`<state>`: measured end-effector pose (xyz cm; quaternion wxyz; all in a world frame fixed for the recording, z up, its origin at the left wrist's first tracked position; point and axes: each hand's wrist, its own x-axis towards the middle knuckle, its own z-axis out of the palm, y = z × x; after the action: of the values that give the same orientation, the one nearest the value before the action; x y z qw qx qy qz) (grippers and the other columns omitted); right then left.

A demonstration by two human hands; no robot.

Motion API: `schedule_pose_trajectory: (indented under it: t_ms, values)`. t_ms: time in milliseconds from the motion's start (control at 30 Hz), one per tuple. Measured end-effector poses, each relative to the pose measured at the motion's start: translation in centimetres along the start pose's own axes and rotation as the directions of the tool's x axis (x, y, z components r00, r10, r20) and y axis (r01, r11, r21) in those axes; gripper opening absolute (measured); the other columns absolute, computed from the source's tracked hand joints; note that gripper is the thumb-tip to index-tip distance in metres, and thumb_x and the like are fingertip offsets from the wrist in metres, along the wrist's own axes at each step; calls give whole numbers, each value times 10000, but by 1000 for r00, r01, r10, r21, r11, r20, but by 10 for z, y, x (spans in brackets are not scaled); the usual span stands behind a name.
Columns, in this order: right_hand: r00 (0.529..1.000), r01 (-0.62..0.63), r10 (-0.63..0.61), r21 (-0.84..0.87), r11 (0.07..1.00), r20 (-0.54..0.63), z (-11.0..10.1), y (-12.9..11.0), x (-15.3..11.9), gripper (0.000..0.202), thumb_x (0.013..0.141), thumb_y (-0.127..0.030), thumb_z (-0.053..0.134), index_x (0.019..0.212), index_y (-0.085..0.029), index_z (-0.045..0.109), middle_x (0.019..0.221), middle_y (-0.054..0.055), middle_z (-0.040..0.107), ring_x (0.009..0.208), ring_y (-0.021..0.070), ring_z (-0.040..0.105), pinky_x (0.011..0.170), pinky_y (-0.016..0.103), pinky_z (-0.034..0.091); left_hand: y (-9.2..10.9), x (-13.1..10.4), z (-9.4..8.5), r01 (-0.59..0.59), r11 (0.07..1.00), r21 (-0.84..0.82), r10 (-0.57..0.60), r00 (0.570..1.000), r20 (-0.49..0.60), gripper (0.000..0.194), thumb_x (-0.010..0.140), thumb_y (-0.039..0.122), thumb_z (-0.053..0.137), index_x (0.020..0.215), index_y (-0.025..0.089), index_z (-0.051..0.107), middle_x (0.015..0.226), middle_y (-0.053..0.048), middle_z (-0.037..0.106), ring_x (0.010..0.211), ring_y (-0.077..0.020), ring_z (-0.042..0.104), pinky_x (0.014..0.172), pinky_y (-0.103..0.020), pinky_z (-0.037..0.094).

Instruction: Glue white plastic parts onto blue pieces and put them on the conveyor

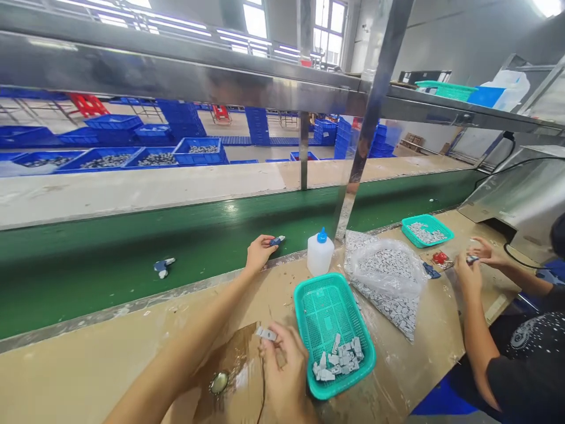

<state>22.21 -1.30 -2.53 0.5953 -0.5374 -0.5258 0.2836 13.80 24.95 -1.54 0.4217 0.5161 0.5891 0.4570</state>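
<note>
My left hand (pixel 258 254) reaches over the near edge of the green conveyor belt (pixel 229 227), its fingers closed on a small dark-blue part with a pale tip (pixel 277 241). Low in front of me, my right hand (pixel 286 362) pinches a small light-grey plastic piece (pixel 266 334) between thumb and fingers. Just right of that hand stands a green mesh basket (pixel 324 294), with several similar grey pieces (pixel 342 359) at its near end. A similar blue and white part (pixel 163 267) lies on the belt farther left.
On the brown-covered bench are a shallow metal dish (pixel 219 383), a white bottle with a blue cap (pixel 321 253) and a clear bag of grey pieces (pixel 388 277). A second green basket (pixel 427 230) sits farther right, near a co-worker's hands (pixel 474 262). A metal post (pixel 368 112) rises behind the bottle.
</note>
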Motion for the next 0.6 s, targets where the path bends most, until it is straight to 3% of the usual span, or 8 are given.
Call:
schedule_pose_trajectory:
  t_ms: [100,200,367,467,600]
  values:
    - [992,-121,119,66,990,34,-1,7,-1,235,938,-219,555,1091,-231,732,973,67,733,850,177,713,737,262,595,-5,-37,-33,49,975,-215,-45,999,24,493,562,219,796,1013,157,607,884,-64,703,906,-245,686,842,-354,546]
    - [982,-173,165,83,981,94,-1,12,-2,197,909,-241,609,1031,-226,764,998,80,734,884,189,716,752,275,599,-7,-82,-71,116,912,-393,-98,993,65,474,567,247,824,980,143,613,922,-81,720,893,-233,707,863,-350,564]
    - [964,-156,156,-20,988,216,-2,14,-3,191,879,-302,662,1008,-268,798,1017,73,772,960,218,716,889,343,573,-13,-156,-128,240,639,-731,-192,970,150,429,593,152,885,956,131,657,959,-86,739,875,-198,719,867,-291,578]
    - [929,-250,243,-12,968,278,-1,14,-5,242,849,-362,691,1033,-246,798,1056,90,780,979,243,727,898,375,580,-26,-190,-148,247,556,-794,-229,963,139,424,648,156,877,1017,133,669,948,-98,747,906,-221,729,860,-297,591]
    - [844,-432,378,65,900,380,2,12,-12,387,768,-424,771,1076,-190,781,1090,123,776,954,262,746,860,398,609,-50,-217,-162,230,449,-864,-253,960,124,417,724,156,849,1105,157,678,838,-46,731,793,-167,721,780,-244,597]
